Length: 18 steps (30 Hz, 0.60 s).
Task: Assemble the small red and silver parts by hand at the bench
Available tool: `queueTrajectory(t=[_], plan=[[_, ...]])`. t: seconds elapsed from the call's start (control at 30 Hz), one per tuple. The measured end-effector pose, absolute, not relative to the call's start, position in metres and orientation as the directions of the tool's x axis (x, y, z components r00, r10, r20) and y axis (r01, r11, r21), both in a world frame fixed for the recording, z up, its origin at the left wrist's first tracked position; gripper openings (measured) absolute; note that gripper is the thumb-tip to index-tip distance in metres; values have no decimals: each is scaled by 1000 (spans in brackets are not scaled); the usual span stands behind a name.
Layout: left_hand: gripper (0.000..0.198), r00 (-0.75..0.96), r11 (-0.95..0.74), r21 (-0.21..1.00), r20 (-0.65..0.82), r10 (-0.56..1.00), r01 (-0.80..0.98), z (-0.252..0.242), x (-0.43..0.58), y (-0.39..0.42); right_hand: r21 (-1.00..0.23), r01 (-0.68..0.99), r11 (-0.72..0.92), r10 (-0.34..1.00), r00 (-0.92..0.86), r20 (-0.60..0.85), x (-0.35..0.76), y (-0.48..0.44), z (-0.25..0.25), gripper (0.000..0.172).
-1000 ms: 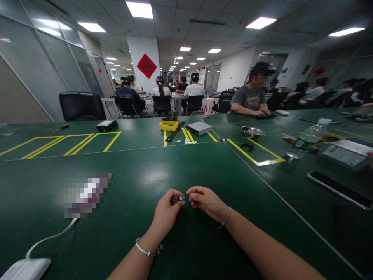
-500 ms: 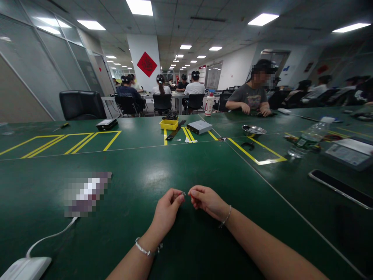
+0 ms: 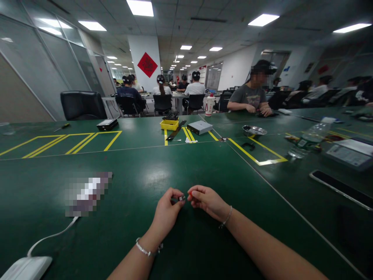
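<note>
Above the near part of the green table (image 3: 122, 233), my left hand (image 3: 166, 207) pinches a small silvery metal piece (image 3: 182, 198) between thumb and fingertips. Its exact kind is too small to make out. Just to the right, my right hand (image 3: 208, 200) is closed on a small orange-red piece (image 3: 190, 192), mostly covered by the fingers. The two sets of fingertips face each other with a narrow gap between them.
A phone-like object (image 3: 90, 194) with a white cable lies left; a black phone (image 3: 340, 188) and water bottle (image 3: 310, 140) are right. Farther back are a yellow tray (image 3: 169, 125), grey box (image 3: 199, 127) and metal bowl (image 3: 259, 131). A person (image 3: 251, 97) sits across.
The silvery piece has turned in my left fingers and shows more of its face. More of the orange-red piece shows at my right fingertips. Both hands stay nearly in place.
</note>
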<state>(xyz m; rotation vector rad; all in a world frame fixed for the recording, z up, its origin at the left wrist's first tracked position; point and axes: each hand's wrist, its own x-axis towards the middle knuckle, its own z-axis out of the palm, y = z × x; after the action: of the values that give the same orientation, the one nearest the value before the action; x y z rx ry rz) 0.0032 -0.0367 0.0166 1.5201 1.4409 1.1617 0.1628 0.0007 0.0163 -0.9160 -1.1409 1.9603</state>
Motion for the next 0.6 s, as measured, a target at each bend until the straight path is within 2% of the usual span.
queueTrajectory(t=[0.27,0.47,0.6], plan=[[10,-34,-96,951,111,993,294,14,3,-36,-907,-187,-377,822,-519,-235,163,-2,21,26],[18,-16,-83,979,87,996,187,13,3,-35,-929,-106,-354,822,-508,-255,162,-2,23,22],[22,-1,-71,981,73,997,178,15,3,-37,-948,-56,-314,823,-514,-242,161,-2,21,23]])
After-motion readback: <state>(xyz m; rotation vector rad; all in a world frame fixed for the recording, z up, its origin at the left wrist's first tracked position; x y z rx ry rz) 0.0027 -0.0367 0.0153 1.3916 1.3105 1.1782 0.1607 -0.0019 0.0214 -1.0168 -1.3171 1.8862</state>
